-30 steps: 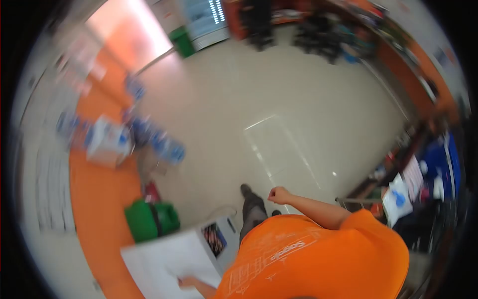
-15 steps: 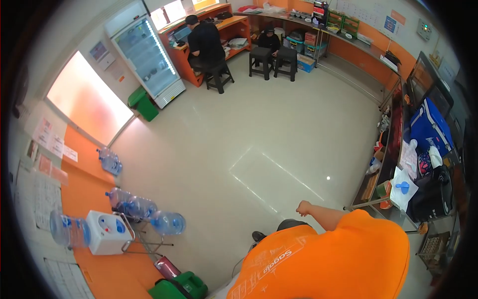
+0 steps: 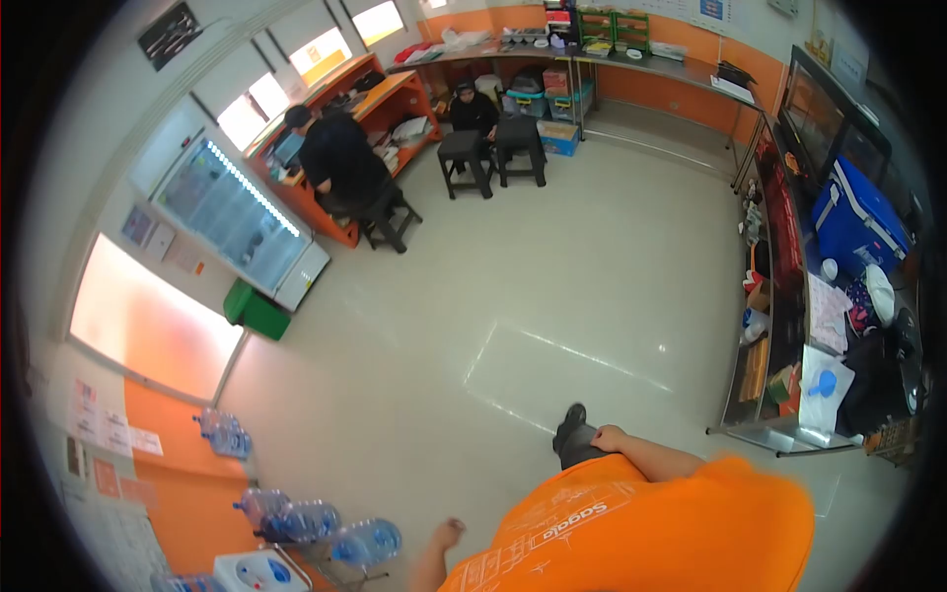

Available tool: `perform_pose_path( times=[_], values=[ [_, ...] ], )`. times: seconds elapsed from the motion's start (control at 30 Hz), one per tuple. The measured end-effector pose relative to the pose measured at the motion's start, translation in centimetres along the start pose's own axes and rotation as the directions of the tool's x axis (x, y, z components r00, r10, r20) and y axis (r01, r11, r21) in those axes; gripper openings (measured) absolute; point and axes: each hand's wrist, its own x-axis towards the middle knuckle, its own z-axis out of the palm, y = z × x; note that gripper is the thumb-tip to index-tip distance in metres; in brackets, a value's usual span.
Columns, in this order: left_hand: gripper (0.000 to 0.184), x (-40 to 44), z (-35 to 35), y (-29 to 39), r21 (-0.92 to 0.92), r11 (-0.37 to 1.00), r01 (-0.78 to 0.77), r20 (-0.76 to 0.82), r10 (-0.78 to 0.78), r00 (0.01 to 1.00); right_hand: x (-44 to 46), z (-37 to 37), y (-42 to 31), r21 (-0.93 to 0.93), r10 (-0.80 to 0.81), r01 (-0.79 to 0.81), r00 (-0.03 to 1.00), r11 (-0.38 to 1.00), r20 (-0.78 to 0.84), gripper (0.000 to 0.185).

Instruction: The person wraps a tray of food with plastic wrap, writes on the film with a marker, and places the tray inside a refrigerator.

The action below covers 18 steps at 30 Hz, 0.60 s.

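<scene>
My left hand [image 3: 449, 534] hangs at the lower left of my orange shirt [image 3: 631, 533], loosely curved with the fingers slightly apart and nothing visible in it. Large clear blue water bottles [image 3: 366, 542] lie on a metal rack to its left. My right hand [image 3: 609, 438] is in front of the shirt, above my dark trouser leg [image 3: 580, 449], with its fingers curled in and no object showing. One black shoe [image 3: 571, 419] is on the tiled floor [image 3: 473, 326].
A person in black [image 3: 340, 153] sits on a stool by an orange desk; another person [image 3: 473, 111] is near two black stools [image 3: 464, 158]. A fridge [image 3: 237, 222] and green bin [image 3: 256, 311] stand left. Metal shelving [image 3: 769, 395] with a blue cooler bag [image 3: 856, 219] lines the right.
The view has swung up and turned, bringing the people and desk into sight. My left hand, earlier over a white surface, is now over the floor. That surface and the green container have left view.
</scene>
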Motion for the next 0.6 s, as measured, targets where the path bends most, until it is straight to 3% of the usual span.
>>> perform_pose_path(
  times=[0.03,0.13,0.27,0.37,0.47,0.6],
  values=[
    [0.048,2.7,-0.3,4.7,-0.021,0.999,0.044,0.046,-0.043,0.998,3.7,-4.6,0.2,0.07,0.025,-0.023,0.999,0.997,-0.022,0.042],
    [0.051,10.2,-1.2,17.9,-0.098,0.99,0.102,0.102,-0.092,0.99,10.7,-16.5,2.2,-0.031,0.04,-0.038,0.998,0.999,0.045,0.041],
    [0.053,16.0,-6.0,29.6,-0.157,0.987,0.036,0.086,-0.022,0.996,13.7,-20.6,4.4,-0.222,0.126,-0.088,0.979,0.971,0.162,0.039],
    [0.056,20.5,-9.1,36.8,-0.183,0.983,0.011,0.084,0.005,0.996,17.7,-26.1,3.0,-0.096,0.335,-0.321,0.891,0.942,0.307,0.04],
    [0.058,28.6,-12.0,45.3,-0.186,0.982,0.023,0.104,-0.004,0.995,26.9,-36.5,2.6,0.063,0.269,-0.301,0.913,0.952,0.306,0.039],
    [0.061,39.5,-16.1,55.8,-0.146,0.986,0.074,0.166,-0.049,0.985,39.7,-47.6,-0.1,0.05,0.207,-0.224,0.951,0.973,0.229,0.038]
  ],
)
